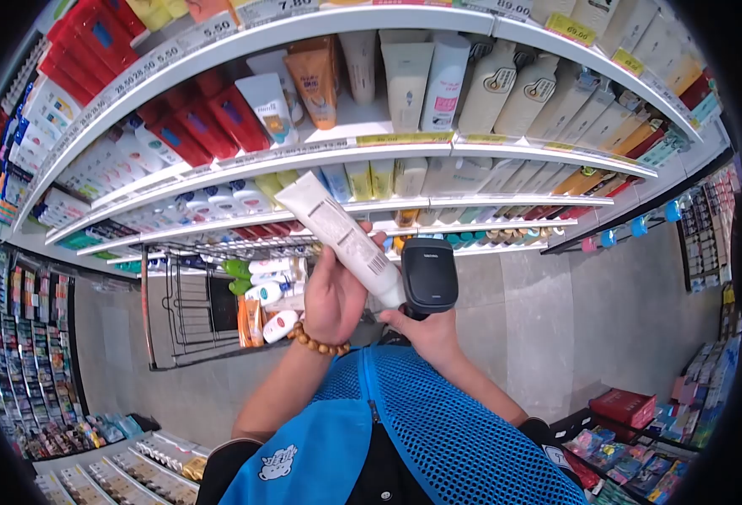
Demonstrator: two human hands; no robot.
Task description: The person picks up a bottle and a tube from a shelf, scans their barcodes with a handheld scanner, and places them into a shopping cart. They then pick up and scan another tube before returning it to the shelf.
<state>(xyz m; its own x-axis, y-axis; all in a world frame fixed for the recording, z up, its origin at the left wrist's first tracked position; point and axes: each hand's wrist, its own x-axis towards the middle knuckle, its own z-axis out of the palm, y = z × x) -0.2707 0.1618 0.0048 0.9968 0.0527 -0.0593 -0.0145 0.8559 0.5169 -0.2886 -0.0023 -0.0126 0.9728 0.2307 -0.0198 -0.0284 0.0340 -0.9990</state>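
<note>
A white squeeze tube (337, 231) with printed text and a barcode lies tilted across my left hand (335, 296), whose fingers wrap round it. Its cap end points down toward my right hand (426, 330). That hand is closed round a black handheld device (430, 276) with a rounded head, standing just right of the tube's lower end. The device's handle is mostly hidden behind its head and my fingers. Wooden beads (320, 343) circle my left wrist.
Curved-looking shelves (388, 150) of bottles and tubes stretch across the front. A wire cart (177, 328) holding several bottles (270, 292) stands at the left. More racks stand at both sides, with a red box (624, 407) at the lower right.
</note>
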